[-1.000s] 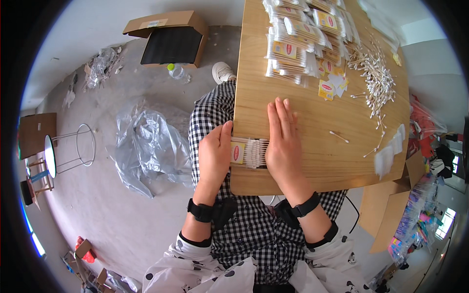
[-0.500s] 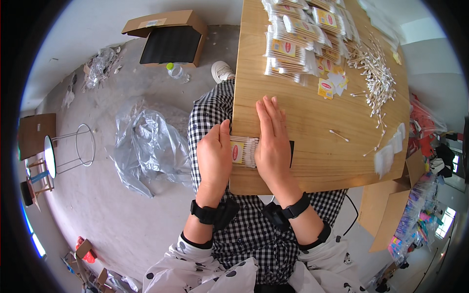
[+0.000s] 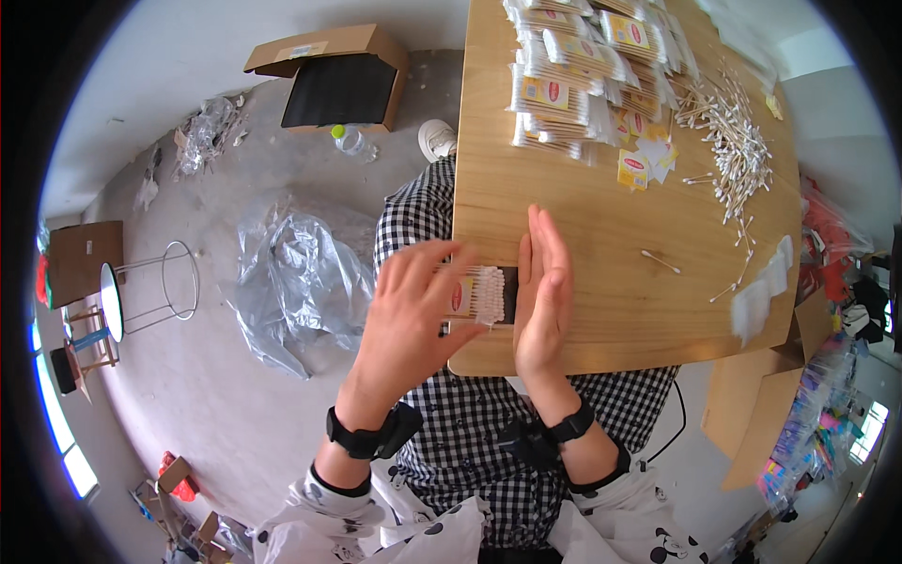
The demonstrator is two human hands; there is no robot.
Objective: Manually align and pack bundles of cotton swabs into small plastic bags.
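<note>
A bundle of cotton swabs (image 3: 487, 293) with a yellow and red label lies near the left front edge of the wooden table (image 3: 620, 310). My left hand (image 3: 410, 310) has spread fingers and covers the bundle's left end. My right hand (image 3: 542, 291) stands flat on its edge against the bundle's right end, fingers straight and together. The bundle sits squeezed between the two hands.
Stacked packets of cotton swabs (image 3: 583, 66) fill the table's far side, loose swabs (image 3: 738, 141) lie at the right, and a few labels (image 3: 639, 167) between. On the floor are an open cardboard box (image 3: 343, 80), a plastic bottle (image 3: 352, 141), crumpled clear plastic (image 3: 296, 282) and a wire stool (image 3: 155, 287).
My left hand has lifted and spread over the bundle's left end. My right hand has turned from flat on the table onto its edge beside the swabs.
</note>
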